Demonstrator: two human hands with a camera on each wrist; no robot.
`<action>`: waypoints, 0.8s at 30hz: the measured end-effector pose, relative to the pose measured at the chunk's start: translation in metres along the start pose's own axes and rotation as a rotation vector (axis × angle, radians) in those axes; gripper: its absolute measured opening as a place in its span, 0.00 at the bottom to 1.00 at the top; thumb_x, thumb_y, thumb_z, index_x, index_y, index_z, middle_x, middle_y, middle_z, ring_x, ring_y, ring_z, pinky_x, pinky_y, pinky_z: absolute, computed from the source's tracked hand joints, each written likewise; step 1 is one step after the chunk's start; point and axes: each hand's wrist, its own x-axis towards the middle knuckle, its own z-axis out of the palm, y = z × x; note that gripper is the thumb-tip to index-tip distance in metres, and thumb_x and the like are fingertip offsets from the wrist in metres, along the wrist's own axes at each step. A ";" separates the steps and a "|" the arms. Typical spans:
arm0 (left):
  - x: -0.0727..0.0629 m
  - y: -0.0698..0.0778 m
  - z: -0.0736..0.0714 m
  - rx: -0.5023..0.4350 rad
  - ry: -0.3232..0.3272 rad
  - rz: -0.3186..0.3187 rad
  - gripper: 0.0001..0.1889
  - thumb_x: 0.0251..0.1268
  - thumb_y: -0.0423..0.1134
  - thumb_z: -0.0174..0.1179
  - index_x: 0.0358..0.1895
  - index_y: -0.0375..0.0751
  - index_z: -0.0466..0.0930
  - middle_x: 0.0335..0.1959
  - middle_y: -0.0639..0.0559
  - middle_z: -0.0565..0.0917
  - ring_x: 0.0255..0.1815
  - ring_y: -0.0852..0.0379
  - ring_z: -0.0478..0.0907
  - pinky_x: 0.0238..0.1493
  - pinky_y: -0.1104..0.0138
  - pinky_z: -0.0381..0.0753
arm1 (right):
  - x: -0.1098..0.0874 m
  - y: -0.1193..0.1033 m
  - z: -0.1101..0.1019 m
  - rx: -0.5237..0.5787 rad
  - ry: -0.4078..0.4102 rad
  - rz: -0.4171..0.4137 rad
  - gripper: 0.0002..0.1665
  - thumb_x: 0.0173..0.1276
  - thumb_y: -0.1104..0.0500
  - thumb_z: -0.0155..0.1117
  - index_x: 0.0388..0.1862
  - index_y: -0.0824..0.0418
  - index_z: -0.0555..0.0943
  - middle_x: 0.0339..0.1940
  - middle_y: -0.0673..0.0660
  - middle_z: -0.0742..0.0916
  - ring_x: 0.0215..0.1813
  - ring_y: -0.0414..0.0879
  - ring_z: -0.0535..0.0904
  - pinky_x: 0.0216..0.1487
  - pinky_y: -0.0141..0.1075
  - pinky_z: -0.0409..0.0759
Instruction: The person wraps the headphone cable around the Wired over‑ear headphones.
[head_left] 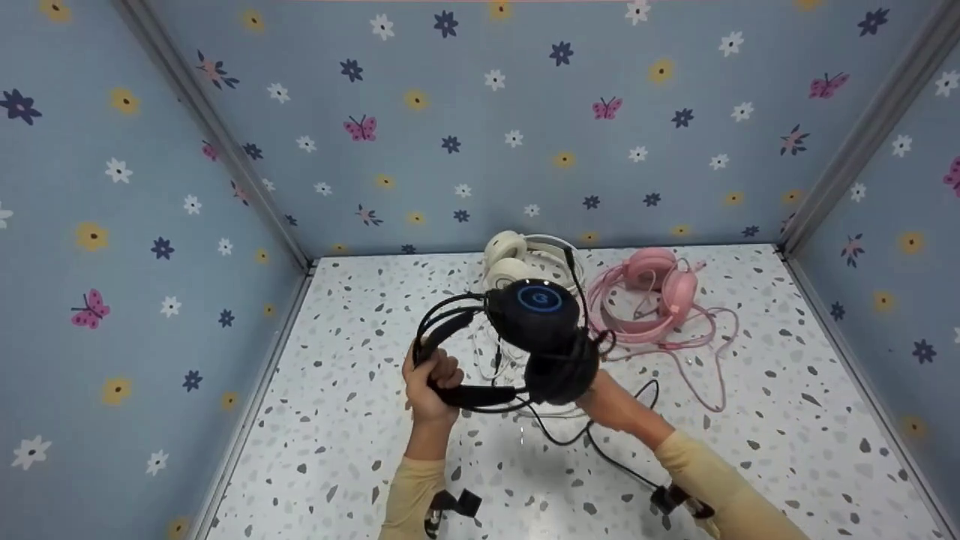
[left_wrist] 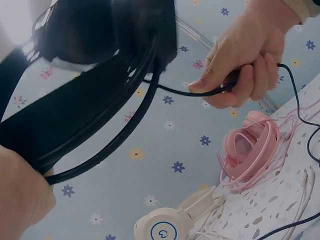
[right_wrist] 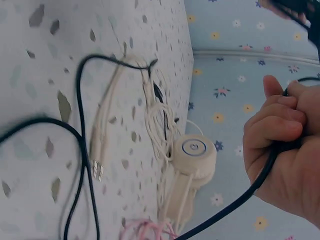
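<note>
A black over-ear headset (head_left: pixel 534 319) with a blue ring logo is held up above the table. My left hand (head_left: pixel 431 382) grips it by the headband, on the side away from the ear cups. Just beyond the ear cups, my right hand (head_left: pixel 611 401) is partly hidden behind them in the head view. The left wrist view shows that hand's fingers (left_wrist: pixel 257 75) curled round the headset's black cable (left_wrist: pixel 175 92), thumb pressed along it. More of the cable trails down in loops onto the table. A thin microphone boom (head_left: pixel 574 274) sticks up from one ear cup.
White headphones (head_left: pixel 506 247) lie at the back of the table with their white cord and a USB plug (right_wrist: pixel 98 170). Pink headphones (head_left: pixel 679 292) lie to their right, cord spread around them. Flower-patterned walls (head_left: pixel 465 120) enclose the speckled white tabletop (head_left: pixel 337 420).
</note>
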 end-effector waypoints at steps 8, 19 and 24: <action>0.004 -0.016 -0.003 0.289 0.348 0.111 0.12 0.63 0.24 0.45 0.25 0.42 0.63 0.14 0.54 0.53 0.12 0.64 0.50 0.12 0.75 0.55 | -0.017 -0.052 0.034 -0.577 -0.079 0.084 0.09 0.71 0.59 0.59 0.31 0.57 0.71 0.12 0.47 0.69 0.12 0.43 0.66 0.12 0.37 0.64; -0.006 -0.036 -0.016 0.639 0.283 0.092 0.05 0.58 0.22 0.50 0.27 0.32 0.67 0.15 0.56 0.61 0.11 0.64 0.55 0.11 0.72 0.58 | -0.034 -0.115 0.011 -0.749 -0.191 -0.257 0.17 0.65 0.55 0.66 0.21 0.53 0.68 0.10 0.46 0.66 0.10 0.41 0.60 0.10 0.35 0.52; -0.013 -0.041 -0.026 0.819 0.063 0.094 0.07 0.51 0.18 0.49 0.29 0.30 0.71 0.16 0.55 0.66 0.09 0.61 0.60 0.10 0.69 0.62 | -0.011 -0.136 -0.045 -0.805 0.016 -0.483 0.16 0.57 0.55 0.72 0.18 0.53 0.74 0.13 0.45 0.76 0.12 0.37 0.64 0.11 0.29 0.61</action>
